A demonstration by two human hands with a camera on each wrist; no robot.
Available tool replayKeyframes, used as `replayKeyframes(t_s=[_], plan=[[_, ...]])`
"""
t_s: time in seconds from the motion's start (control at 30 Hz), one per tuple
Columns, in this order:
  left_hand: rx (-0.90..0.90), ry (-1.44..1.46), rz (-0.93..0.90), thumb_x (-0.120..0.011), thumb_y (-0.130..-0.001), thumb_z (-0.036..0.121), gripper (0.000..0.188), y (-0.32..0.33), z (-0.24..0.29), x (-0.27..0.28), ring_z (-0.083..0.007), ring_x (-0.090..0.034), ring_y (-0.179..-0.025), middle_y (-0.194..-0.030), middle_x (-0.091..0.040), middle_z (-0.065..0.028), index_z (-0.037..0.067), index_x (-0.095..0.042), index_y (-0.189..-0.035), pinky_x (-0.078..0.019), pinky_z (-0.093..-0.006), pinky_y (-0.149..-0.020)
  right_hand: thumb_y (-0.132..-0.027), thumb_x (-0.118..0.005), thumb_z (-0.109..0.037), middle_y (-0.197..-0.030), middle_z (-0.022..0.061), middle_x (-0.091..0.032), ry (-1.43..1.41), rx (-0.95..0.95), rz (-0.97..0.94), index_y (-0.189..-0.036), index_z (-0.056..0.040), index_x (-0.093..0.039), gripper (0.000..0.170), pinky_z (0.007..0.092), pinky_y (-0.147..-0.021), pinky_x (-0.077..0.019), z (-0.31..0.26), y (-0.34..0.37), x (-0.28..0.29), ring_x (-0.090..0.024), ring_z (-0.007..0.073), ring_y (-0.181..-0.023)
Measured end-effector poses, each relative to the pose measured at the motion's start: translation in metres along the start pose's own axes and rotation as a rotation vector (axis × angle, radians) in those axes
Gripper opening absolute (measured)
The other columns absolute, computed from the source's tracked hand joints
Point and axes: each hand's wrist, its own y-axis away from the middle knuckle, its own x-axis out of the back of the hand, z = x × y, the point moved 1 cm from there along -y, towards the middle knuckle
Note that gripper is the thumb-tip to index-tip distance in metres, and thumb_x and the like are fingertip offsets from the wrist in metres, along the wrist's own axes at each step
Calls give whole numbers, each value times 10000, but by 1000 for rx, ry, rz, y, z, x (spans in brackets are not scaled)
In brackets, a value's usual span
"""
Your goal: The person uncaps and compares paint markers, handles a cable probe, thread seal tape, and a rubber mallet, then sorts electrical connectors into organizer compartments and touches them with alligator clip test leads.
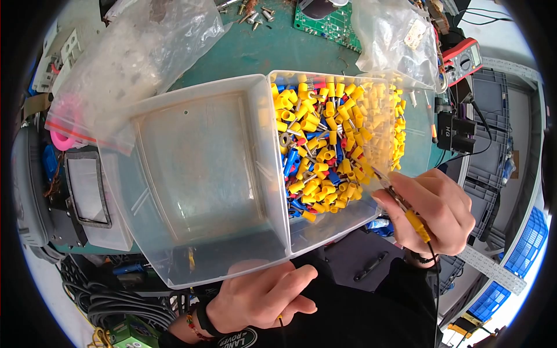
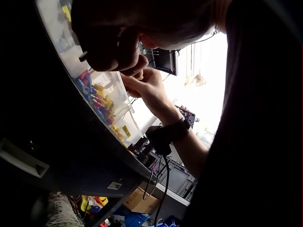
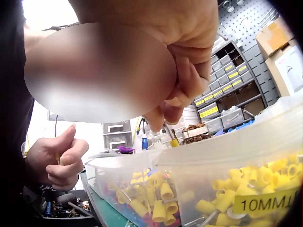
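A clear plastic bin (image 1: 200, 156) with two compartments lies before me. Its right compartment holds a heap of yellow, blue and red crimp terminals (image 1: 319, 136). Over the heap's near right side, my right hand (image 1: 438, 211) pinches a slim metal clip (image 1: 400, 200) with a yellow sleeve and a black wire trailing down. The clip's tip overlaps the yellow terminals in the head view. Below the bin's near edge, my left hand (image 1: 261, 296) has curled fingers pinching a small yellow-sleeved wire end (image 1: 280, 318), mostly hidden by the hand.
Plastic bags (image 1: 145, 64) lie left of the bin. At the back are loose screws (image 1: 255, 17) and a green circuit board (image 1: 328, 26). A red multimeter (image 1: 462, 61) stands at the back right. Coiled black cables (image 1: 110, 296) lie low on the left.
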Motion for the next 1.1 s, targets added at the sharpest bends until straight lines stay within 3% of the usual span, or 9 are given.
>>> replayKeyframes(t_s=[0.13, 0.23, 0.53, 0.63, 0.77, 0.9, 0.97, 1.1], plan=[[21, 21, -47, -659, -883, 328, 283, -1, 1, 3, -187, -542, -523, -616, -499, 1, 74, -632, -1007, -446, -311, -500, -630, -858, -73, -692, 134, -672, 17, -15, 82, -857, 81, -664, 336, 239, -443, -423, 0, 7, 12, -596, 157, -519], [22, 12, -42, -686, -856, 308, 280, 0, 2, 1, -188, -536, -518, -621, -495, -1, 79, -632, -1008, -441, -306, -499, -653, -861, -79, -723, 119, -685, 104, -141, 159, -859, 52, -663, 315, 252, -455, -481, 4, 19, 26, -622, 176, -523], [42, 42, -85, -698, -849, 274, 273, -1, 6, -10, -178, -531, -499, -625, -498, -8, 70, -626, -1016, -429, -298, -491, -647, -850, -32, -701, 130, -689, 123, -401, 384, -807, 32, -643, 270, 226, -502, -471, 18, 56, 31, -611, 160, -528], [34, 40, -103, -697, -852, 278, 281, -4, 7, -13, -179, -526, -485, -625, -499, -11, 68, -623, -1023, -423, -299, -480, -674, -842, -32, -739, 142, -700, 76, -347, 241, -838, 42, -638, 272, 235, -517, -490, 17, 49, 36, -644, 166, -564], [29, 49, -117, -693, -856, 282, 285, -7, 8, -18, -180, -523, -477, -624, -498, -14, 66, -620, -1026, -417, -298, -470, -717, -816, 12, -776, 177, -704, -189, -392, 241, -881, 67, -626, 257, 252, -559, -549, 11, 48, 24, -706, 208, -650], [21, 53, -134, -691, -857, 290, 292, -8, 7, -20, -180, -524, -478, -624, -496, -16, 61, -617, -1023, -419, -298, -471, -685, -826, 43, -780, 179, -701, -283, -288, 204, -864, 60, -636, 262, 256, -525, -547, 7, 33, 14, -707, 212, -635], [16, 57, -131, -691, -857, 292, 295, -7, 7, -19, -181, -524, -478, -625, -496, -16, 59, -616, -1022, -419, -298, -471, -669, -835, 26, -747, 156, -693, -317, -284, 69, -878, 39, -650, 279, 257, -494, -529, 4, 25, 13, -701, 212, -619], [26, 28, -122, -692, -858, 296, 299, -4, 6, -16, -181, -529, -488, -629, -498, -10, 60, -618, -1027, -429, -294, -488, -667, -840, -43, -722, 95, -675, -312, -255, -9, -876, -2, -678, 268, 267, -490, -495, 1, 12, 5, -647, 204, -569]])
